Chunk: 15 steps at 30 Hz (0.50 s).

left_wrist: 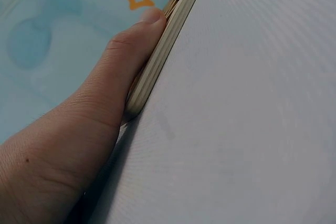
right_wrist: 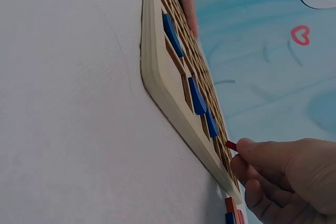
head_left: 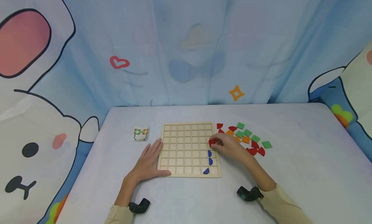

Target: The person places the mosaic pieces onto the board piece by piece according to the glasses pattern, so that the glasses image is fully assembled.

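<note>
A wooden grid board (head_left: pixel 186 149) lies on the table, with several blue half-round pieces (head_left: pixel 210 161) near its lower right edge; they also show in the right wrist view as blue pieces (right_wrist: pixel 197 97). My left hand (head_left: pixel 149 161) rests along the board's left edge, fingers straight, thumb on the lower left corner; the left wrist view shows the thumb (left_wrist: pixel 118 66) at the board's rim (left_wrist: pixel 163 51). My right hand (head_left: pixel 231 147) pinches a red piece (head_left: pixel 211 142) between thumb and fingertips over the board's right side. In the right wrist view the hand (right_wrist: pixel 294 174) holds that red piece (right_wrist: pixel 231 145).
Right of the board lie loose red pieces (head_left: pixel 261 151), green pieces (head_left: pixel 267 144) and orange pieces (head_left: pixel 245 139). A small patterned card (head_left: pixel 140 134) lies left of the board. Behind the table (head_left: pixel 186 198) hangs a blue printed curtain (head_left: pixel 186 49).
</note>
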### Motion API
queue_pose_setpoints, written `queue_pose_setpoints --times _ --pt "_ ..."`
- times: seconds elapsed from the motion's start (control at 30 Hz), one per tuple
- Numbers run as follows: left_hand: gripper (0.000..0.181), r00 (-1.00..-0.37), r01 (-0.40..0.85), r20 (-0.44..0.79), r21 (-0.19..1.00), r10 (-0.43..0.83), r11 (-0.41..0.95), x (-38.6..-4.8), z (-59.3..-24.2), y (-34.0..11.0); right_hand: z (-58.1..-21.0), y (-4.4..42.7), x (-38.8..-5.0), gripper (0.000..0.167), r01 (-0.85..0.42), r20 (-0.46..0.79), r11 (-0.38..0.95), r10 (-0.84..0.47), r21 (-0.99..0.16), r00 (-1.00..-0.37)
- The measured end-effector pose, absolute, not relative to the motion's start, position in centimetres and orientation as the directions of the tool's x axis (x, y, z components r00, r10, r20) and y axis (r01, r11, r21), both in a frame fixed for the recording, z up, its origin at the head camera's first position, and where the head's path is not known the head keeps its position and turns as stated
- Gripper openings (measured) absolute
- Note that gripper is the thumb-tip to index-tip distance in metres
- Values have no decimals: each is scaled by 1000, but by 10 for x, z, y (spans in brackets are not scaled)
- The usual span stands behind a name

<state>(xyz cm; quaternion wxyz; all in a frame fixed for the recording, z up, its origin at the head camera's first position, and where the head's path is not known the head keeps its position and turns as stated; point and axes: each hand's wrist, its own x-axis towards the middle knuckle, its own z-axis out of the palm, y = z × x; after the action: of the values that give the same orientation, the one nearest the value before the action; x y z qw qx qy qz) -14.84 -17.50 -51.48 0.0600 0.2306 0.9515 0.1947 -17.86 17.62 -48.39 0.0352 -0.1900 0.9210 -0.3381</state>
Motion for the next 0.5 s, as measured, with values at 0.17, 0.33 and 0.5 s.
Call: queue_pose_setpoints --times 0.17,0.33,0.5 --pt "122 -885 416 -34 389 464 822 -148 -516 -175 -486 174 -180 22 -351 39 684 -427 -639 -903" --pt "122 -885 414 -33 398 464 818 -148 -514 -175 -486 173 -178 20 -374 62 699 -428 -610 -902" --pt "122 -884 421 -22 400 467 814 -148 -514 -175 -486 173 -178 20 -404 99 724 -426 -559 -899"
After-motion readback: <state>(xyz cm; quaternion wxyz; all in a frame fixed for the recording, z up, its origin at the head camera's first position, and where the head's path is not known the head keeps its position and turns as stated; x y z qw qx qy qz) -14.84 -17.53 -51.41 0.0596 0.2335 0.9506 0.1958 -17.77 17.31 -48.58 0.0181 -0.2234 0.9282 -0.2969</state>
